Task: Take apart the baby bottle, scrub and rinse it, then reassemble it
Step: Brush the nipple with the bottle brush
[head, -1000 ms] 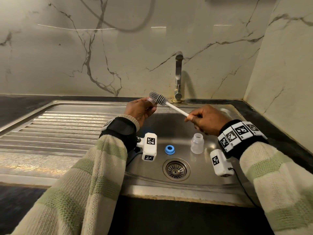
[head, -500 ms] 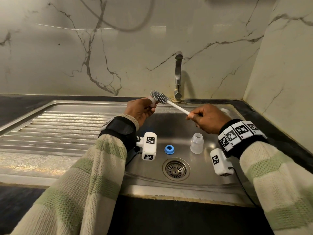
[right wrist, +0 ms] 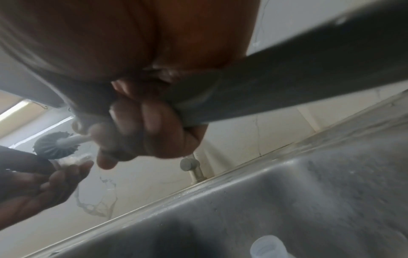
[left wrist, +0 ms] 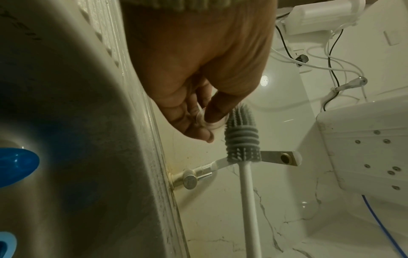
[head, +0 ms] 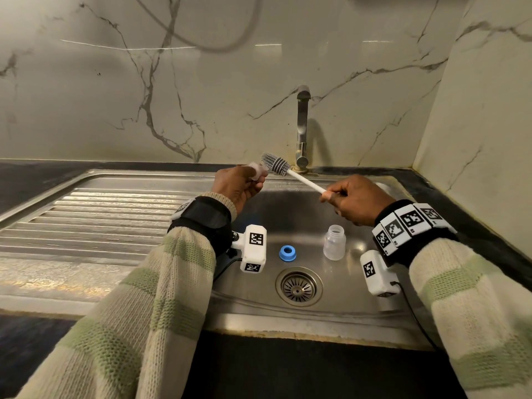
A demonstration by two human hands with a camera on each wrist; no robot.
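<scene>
My left hand [head: 240, 185] pinches a clear silicone teat [head: 257, 169] above the sink's back left corner; in the left wrist view the teat [left wrist: 210, 123] sits between thumb and fingertips. My right hand [head: 355, 201] grips the white handle of a grey bottle brush [head: 276, 164], whose bristle head lies against the teat. The brush [left wrist: 240, 134] shows beside the teat, and the brush head [right wrist: 54, 145] appears again in the blurred right wrist view. A clear bottle body [head: 334, 241] stands upright in the basin. A blue collar ring [head: 287, 252] lies to its left.
The steel sink basin [head: 345, 306] has a drain [head: 298, 286] near its front. A tap [head: 302, 131] rises behind it with its spout over the basin. A ribbed drainboard [head: 95, 223] lies to the left, marble walls behind and right.
The brush head has slid a little up and to the right along the teat. The right hand has shifted slightly. The bottle and the ring have not moved.
</scene>
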